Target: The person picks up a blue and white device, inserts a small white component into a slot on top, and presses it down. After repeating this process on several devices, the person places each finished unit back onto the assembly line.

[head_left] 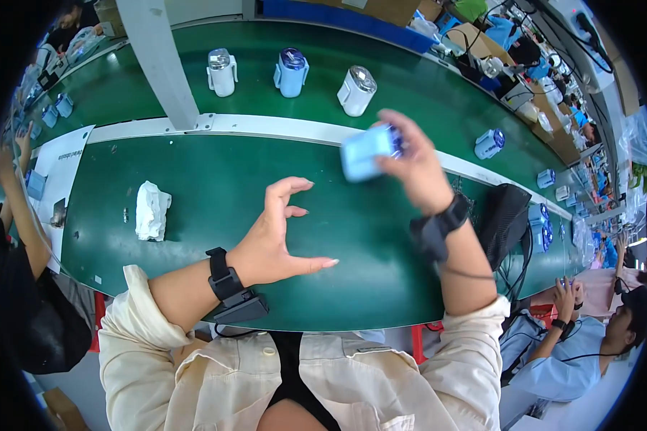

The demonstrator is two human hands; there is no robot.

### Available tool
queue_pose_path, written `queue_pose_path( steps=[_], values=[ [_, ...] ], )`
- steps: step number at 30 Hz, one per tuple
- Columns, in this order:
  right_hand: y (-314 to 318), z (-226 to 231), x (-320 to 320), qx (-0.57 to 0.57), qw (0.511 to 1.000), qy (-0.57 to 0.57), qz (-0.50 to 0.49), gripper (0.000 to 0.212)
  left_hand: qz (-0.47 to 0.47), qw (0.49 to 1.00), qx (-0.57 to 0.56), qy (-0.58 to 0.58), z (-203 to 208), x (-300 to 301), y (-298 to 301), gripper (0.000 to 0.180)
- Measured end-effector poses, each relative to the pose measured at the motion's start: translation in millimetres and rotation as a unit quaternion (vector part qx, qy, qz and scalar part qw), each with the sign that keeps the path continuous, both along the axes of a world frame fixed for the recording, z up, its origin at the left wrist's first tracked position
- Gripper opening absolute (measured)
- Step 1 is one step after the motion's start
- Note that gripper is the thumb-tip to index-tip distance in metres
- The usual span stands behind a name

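Observation:
A light blue, boxy device (361,155) with a dark blue, shiny end is in my right hand (415,159), slightly blurred. The hand grips it by the dark end, tilted on its side, over the near edge of the white rail. My left hand (274,241) holds nothing; its fingers are apart and curved above the green table. Beyond the rail, a white device (221,74), a blue device (291,74) and another white device (356,91) of like shape stand on the green belt. A crumpled white wad (152,210) lies left of my left hand.
A white rail (280,128) and a grey post (158,61) divide table from belt. A black mesh bag (505,224) and cables lie at the right. More blue devices (489,144) sit along the belt. One person (29,237) works at the left, another (575,345) at the right.

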State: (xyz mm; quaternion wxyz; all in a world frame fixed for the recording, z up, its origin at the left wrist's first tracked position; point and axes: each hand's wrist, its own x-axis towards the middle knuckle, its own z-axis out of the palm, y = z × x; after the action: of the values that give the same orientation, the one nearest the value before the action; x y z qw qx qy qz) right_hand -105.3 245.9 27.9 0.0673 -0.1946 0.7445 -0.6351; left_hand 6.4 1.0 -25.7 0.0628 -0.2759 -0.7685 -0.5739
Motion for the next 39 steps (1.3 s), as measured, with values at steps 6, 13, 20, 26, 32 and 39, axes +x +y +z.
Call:
queue_pose_path(
  steps=[6,13,20,26,32,39],
  values=[
    [70,-17,-128,0.319,0.894,0.189,-0.252,0.067,-0.020,1.000,0.005,-0.015,0,-7,4,0.094],
    [21,-12,-134,0.484,0.712,0.449,-0.239,0.057,-0.003,1.000,0.005,-0.030,3,-4,2,0.083],
    [-27,5,-111,0.347,0.910,0.145,-0.175,0.061,-0.011,0.999,0.008,-0.039,3,-1,-2,0.083],
    [-40,30,-16,0.031,0.962,-0.017,0.272,0.066,0.056,0.996,0.065,-0.033,5,-9,0,0.098],
    [-44,39,72,0.112,0.957,0.133,0.231,0.062,-0.086,0.962,0.067,-0.250,19,8,4,0.100],
    [-29,22,97,0.143,0.922,0.359,0.026,0.027,0.032,0.999,0.004,0.020,12,14,9,0.085]
  ],
)
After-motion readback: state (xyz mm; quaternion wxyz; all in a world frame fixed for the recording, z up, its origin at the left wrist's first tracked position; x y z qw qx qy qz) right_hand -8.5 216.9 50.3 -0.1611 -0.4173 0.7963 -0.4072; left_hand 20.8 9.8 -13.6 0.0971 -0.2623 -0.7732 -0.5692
